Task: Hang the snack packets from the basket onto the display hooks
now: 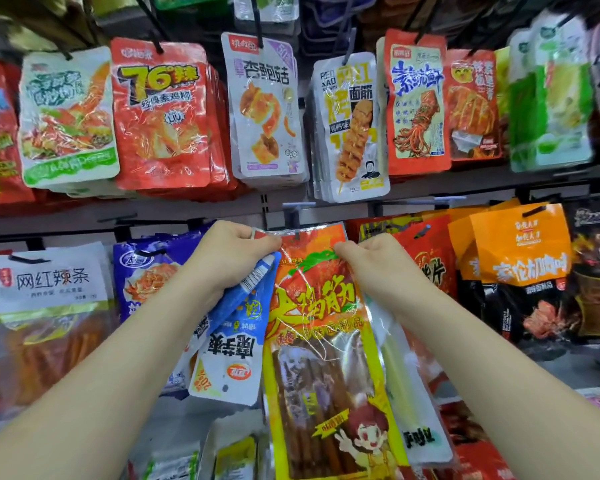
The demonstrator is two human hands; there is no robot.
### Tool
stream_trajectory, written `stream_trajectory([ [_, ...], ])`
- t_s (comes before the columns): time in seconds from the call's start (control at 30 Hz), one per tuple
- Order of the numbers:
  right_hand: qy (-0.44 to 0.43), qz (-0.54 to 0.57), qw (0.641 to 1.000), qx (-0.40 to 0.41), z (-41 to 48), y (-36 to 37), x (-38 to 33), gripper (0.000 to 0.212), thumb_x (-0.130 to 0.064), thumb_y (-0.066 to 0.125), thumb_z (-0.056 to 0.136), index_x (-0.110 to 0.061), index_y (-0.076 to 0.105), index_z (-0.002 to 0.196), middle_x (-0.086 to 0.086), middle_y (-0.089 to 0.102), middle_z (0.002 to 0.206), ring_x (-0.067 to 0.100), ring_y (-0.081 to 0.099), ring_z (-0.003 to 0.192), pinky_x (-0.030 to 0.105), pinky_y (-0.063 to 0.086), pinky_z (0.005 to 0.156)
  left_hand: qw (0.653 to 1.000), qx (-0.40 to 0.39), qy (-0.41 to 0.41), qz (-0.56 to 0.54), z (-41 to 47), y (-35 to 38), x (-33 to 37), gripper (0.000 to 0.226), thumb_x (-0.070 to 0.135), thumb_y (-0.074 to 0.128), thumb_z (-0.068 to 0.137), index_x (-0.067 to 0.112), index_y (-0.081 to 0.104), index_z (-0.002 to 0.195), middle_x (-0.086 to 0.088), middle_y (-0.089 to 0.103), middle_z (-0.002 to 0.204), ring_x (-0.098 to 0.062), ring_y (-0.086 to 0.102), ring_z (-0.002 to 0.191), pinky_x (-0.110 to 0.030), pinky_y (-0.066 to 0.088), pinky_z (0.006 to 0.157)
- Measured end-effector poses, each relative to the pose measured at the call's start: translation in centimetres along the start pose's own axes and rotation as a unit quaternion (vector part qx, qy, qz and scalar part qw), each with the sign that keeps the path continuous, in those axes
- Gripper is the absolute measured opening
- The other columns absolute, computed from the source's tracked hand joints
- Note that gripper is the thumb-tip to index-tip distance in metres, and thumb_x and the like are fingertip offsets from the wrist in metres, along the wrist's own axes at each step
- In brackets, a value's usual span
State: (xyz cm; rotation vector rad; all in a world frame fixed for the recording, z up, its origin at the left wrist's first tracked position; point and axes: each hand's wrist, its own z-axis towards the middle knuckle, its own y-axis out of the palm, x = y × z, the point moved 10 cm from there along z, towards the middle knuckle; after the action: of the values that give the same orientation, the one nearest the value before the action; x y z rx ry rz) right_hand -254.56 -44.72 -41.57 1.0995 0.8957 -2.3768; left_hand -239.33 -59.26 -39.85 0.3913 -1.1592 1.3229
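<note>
Both of your hands are raised to the lower row of the display, each pinching a top corner of the orange packet (pixel 319 341). Your left hand (pixel 232 258) has the left corner between thumb and fingers and also clamps a blue-and-white packet (pixel 232 341) in its palm. Your right hand (pixel 371 261) grips the right corner. The packet's clear top strip sits just under the front end of a grey hook (pixel 297 211); whether its hole is on the hook cannot be told. A pale packet (pixel 406 393) hangs behind the orange one, and who holds it is unclear.

Expect the orange packet to be light, floppy and slick, with crinkly film that buckles when pushed. Keep your hold on the flat sealed strip on either side of the hole and stretch it taut, so the hole stays open and square to the hook's tip.
</note>
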Motion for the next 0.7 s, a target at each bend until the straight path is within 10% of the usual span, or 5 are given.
stream_trajectory([
  [0.2, -0.033, -0.210, 0.977, 0.009, -0.2, -0.5, 0.1, 0.062, -0.050, 0.066, 0.085, -0.009, 0.049, 0.042, 0.002, 0.050, 0.036, 0.024, 0.052, 0.047, 0.029, 0.044, 0.054, 0.986, 0.080, 0.052, 0.139, 1.7, 0.0, -0.7, 0.050, 0.048, 0.067, 0.079, -0.001, 0.064, 0.075, -0.010, 0.048, 0.057, -0.022, 0.042, 0.054, -0.033, 0.036, 0.055],
  [0.37, -0.113, -0.337, 0.934, 0.030, -3.4, -3.8, -3.2, 0.027, -0.047, 0.073, 0.080, -0.025, 0.069, 0.095, -0.014, 0.048, 0.063, 0.021, 0.060, 0.082, 0.028, 0.043, 0.070, 0.965, 0.126, 0.079, 0.216, 1.8, -0.3, -0.2, 0.050, 0.051, 0.061, 0.085, 0.004, 0.059, 0.068, -0.012, 0.056, 0.058, -0.032, 0.057, 0.066, -0.033, 0.037, 0.053],
  [0.57, -0.018, -0.134, 0.978, -0.161, -3.3, 1.7, 1.0, 0.088, -0.025, 0.084, 0.073, -0.022, 0.036, 0.147, -0.017, 0.051, 0.052, -0.005, 0.051, 0.038, 0.012, 0.038, 0.043, 0.959, 0.145, 0.085, 0.228, 0.6, 0.0, -0.7, 0.040, 0.053, 0.066, 0.080, 0.018, 0.053, 0.092, -0.001, 0.063, 0.083, -0.030, 0.059, 0.085, -0.038, 0.047, 0.069],
  [0.7, 0.054, -0.032, 0.991, -0.120, -0.6, 3.4, 5.0, 0.086, -0.028, 0.085, 0.072, -0.006, 0.039, 0.141, -0.008, 0.068, 0.072, 0.001, 0.061, 0.065, 0.019, 0.049, 0.061, 0.958, 0.111, 0.036, 0.261, -0.3, 0.4, -3.1, 0.059, 0.065, 0.068, 0.073, 0.021, 0.055, 0.111, 0.000, 0.068, 0.107, -0.029, 0.062, 0.099, -0.041, 0.052, 0.082],
])
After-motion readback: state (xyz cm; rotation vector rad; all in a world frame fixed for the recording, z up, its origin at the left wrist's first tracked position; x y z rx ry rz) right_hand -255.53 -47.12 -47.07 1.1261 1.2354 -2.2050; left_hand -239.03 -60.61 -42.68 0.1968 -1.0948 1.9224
